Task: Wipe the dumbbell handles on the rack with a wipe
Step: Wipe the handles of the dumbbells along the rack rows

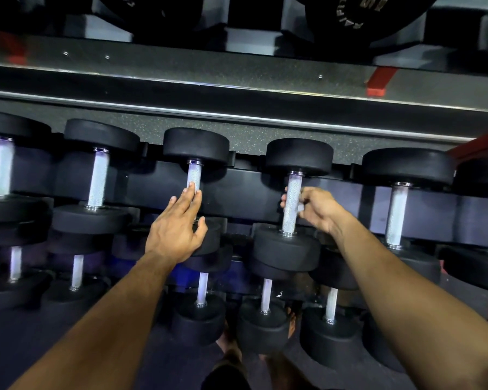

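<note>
Scene: a person leans over a rack (265, 190) of black dumbbells, both arms reaching in.
Right hand (317, 209): fingers curled round a knurled handle (291, 209) in the upper row, with what looks like a small pale wipe (300, 207) pinched against the steel; the wipe is mostly hidden.
Left hand (178, 223): fingers straight and together, tips resting on the neighbouring handle (194, 175), thumb out over the lower weight head.
Step in hand: apparently wiping the gripped handle.
Doing it well: likely wrap the wipe fully round, slide collar to collar, twist to reach the underside.
Still ahead: other handles along both rows show no hand on them.
</note>
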